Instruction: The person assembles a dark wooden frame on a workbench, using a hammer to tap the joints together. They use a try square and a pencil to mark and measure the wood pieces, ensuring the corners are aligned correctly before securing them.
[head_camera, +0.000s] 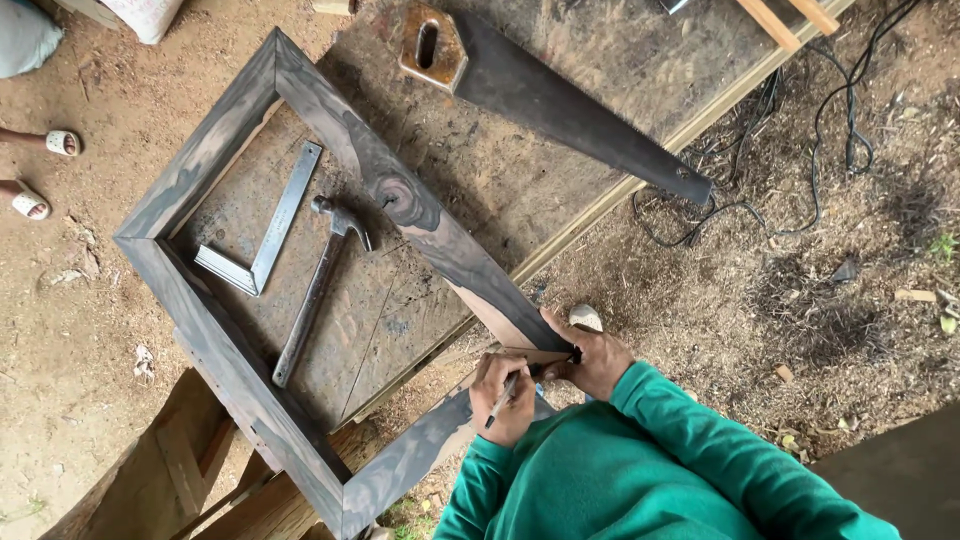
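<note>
Head view, looking straight down. Dark-stained wooden frame (330, 300) lies flat on a weathered plank worktop (560, 150), its near corner overhanging the edge towards the person.

Left hand (503, 385): grip closed around a pencil (503, 393), tip pointing at the mitre joint on the frame's near corner. Right hand (598, 358): fingers curled, pressing down on the frame at that joint; something small and dark sits under the fingertips, too small to identify. Green sleeves (640, 470) fill the lower frame.

Inside the frame opening, on the worktop: a claw hammer (318, 285) and a metal try square (265, 230), lying just beside each other, both well clear of the hands. A handsaw (560, 100) with a rusty handle lies diagonally across the far side, blade tip near the worktop edge. Black cables (800, 150) trail over sawdust-covered ground (800, 300) to the right. Another person's sandalled feet (40, 170) at the far left edge.

Risks, as judged:
- Near corner is unsupported; downward pressure could tip or shift the frame and skew the mark.
- Joint appears to show a pale gap; pressing could open it further.
- Saw blade tip sits close to the edge; a bumped worktop could drop it.
- Cables underfoot are a trip hazard.
</note>
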